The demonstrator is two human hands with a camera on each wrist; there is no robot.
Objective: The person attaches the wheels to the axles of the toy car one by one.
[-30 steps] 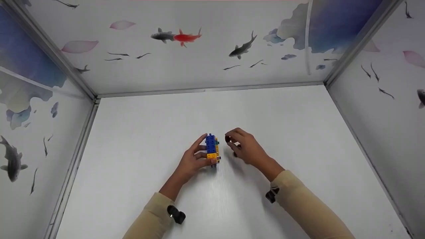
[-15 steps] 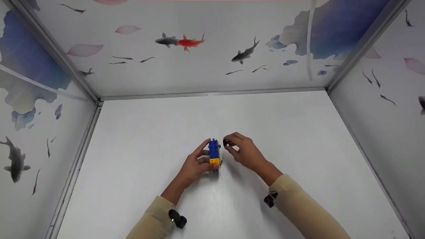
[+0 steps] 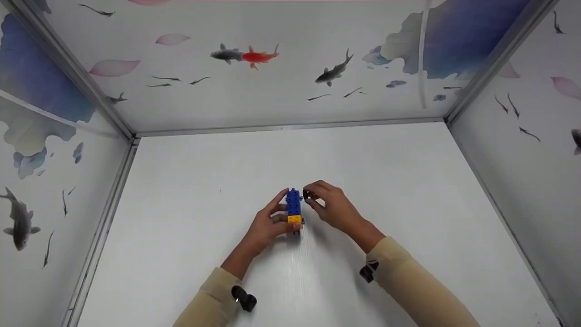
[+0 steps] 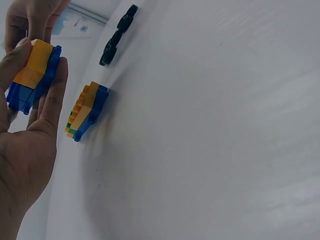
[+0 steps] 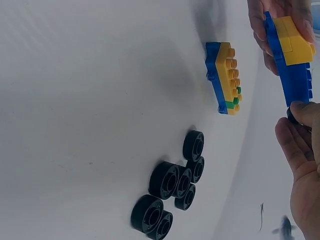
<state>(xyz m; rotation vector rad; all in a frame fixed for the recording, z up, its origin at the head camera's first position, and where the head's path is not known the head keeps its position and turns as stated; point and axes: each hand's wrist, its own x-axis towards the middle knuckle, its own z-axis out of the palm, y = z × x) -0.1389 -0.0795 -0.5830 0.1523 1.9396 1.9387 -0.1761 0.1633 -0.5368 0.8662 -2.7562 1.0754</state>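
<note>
My left hand (image 3: 265,229) grips a blue and yellow block assembly (image 3: 293,203) between thumb and fingers, held up off the table. A small black wheel (image 3: 305,194) is pinched by the fingertips of my right hand (image 3: 339,210), close to the assembly's right side. In the right wrist view, that wheel (image 5: 291,116) is partly covered by the fingers and lies against or very near the blue end of the held assembly (image 5: 295,82); contact is unclear. The left wrist view shows the left palm (image 4: 27,155) below the blocks (image 4: 37,65).
A second assembly of blue, yellow and green blocks (image 5: 225,80) lies on the table, also visible in the left wrist view (image 4: 84,110). Several black wheels (image 5: 164,180) are grouped beside it. Printed walls (image 3: 290,104) enclose the white table (image 3: 181,172) at the back and sides.
My right hand has moved left with the wheel, narrowing the gap to the held blocks. The yellow and green studs seen past their right edge are now mostly out of sight in the head view.
</note>
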